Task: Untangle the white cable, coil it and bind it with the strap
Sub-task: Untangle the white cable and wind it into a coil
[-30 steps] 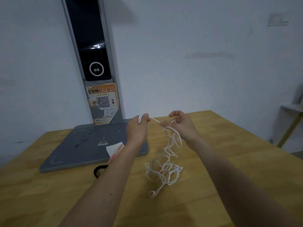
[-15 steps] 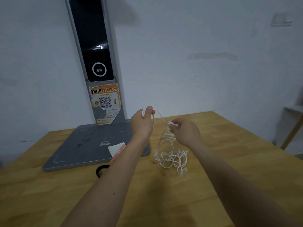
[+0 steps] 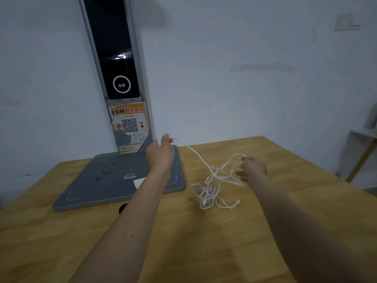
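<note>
Since the earlier frame your hands have drawn apart, and one strand of the white cable (image 3: 195,154) now stretches from the left hand down toward the tangle. Your left hand (image 3: 161,154) is raised above the grey base plate (image 3: 98,180), pinching the cable end between thumb and fingers. Your right hand (image 3: 253,169) sits lower and to the right, its fingers loosely spread with a loop of cable draped over them. Most of the cable is still a knotted bunch, hanging between your hands and resting on the wooden tabletop (image 3: 285,201). A dark loop (image 3: 122,207), partly hidden by your left forearm, lies just in front of the base plate.
</note>
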